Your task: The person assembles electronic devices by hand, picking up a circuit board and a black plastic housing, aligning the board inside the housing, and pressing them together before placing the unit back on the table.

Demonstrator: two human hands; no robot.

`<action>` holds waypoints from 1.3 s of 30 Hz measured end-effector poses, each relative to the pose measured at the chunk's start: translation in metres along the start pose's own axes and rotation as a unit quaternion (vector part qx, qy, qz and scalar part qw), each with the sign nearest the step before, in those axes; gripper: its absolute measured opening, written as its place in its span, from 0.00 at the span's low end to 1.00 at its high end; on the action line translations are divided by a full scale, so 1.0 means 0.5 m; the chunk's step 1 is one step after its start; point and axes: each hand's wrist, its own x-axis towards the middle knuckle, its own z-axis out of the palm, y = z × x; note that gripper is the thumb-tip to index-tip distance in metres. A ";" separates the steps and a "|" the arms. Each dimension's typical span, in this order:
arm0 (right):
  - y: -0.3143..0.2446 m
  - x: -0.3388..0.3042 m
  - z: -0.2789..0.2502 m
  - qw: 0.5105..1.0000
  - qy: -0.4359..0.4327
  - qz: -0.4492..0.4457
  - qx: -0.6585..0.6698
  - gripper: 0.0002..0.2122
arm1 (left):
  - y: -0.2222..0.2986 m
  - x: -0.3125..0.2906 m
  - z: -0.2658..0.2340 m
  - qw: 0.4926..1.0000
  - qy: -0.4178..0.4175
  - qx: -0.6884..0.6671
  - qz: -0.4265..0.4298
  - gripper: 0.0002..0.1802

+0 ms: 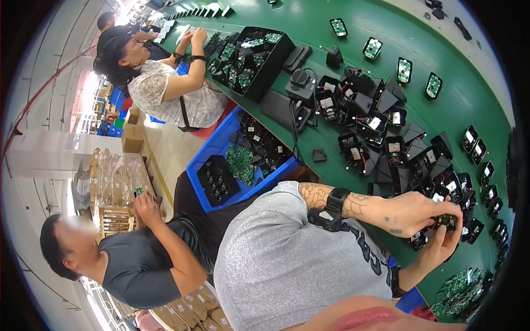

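My left hand (411,214), on the tattooed forearm with a black wristband, is closed on a small black plastic housing (445,222) that seems to have a circuit board in it. My right hand (439,251) meets it from below, its fingers closed around the same housing. Just beyond my hands lies a heap of open black housings (395,149), some with red wires and white parts inside. A pile of bare green circuit boards (461,292) sits on the table near my right hand.
On the green table (309,27), housings with green boards (404,70) stand in a line along the far side. A black box of boards (270,66) and a cabled black device (301,85) lie left of the heap. A blue crate (201,193) stands beside me. Co-workers (160,265) sit at left.
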 end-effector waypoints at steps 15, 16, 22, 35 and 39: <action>-0.063 0.003 0.037 0.992 0.030 0.003 -0.126 0.18 | -0.028 -0.004 0.016 0.997 0.045 -0.051 0.021 0.27; -0.086 0.013 0.069 0.979 0.050 -0.075 -0.184 0.20 | 0.001 -0.002 -0.009 0.995 0.022 -0.085 -0.054 0.28; -0.103 0.013 0.062 0.865 -0.043 -0.281 -0.414 0.12 | 0.002 0.005 -0.009 0.986 0.044 -0.121 -0.104 0.30; -0.012 -0.003 0.038 0.953 0.045 -0.188 -0.231 0.09 | -0.025 0.016 0.020 0.922 0.048 -0.336 -0.186 0.37; -0.032 0.009 0.044 0.916 -0.012 -0.264 -0.301 0.08 | -0.015 0.021 0.007 0.933 0.060 -0.301 -0.188 0.37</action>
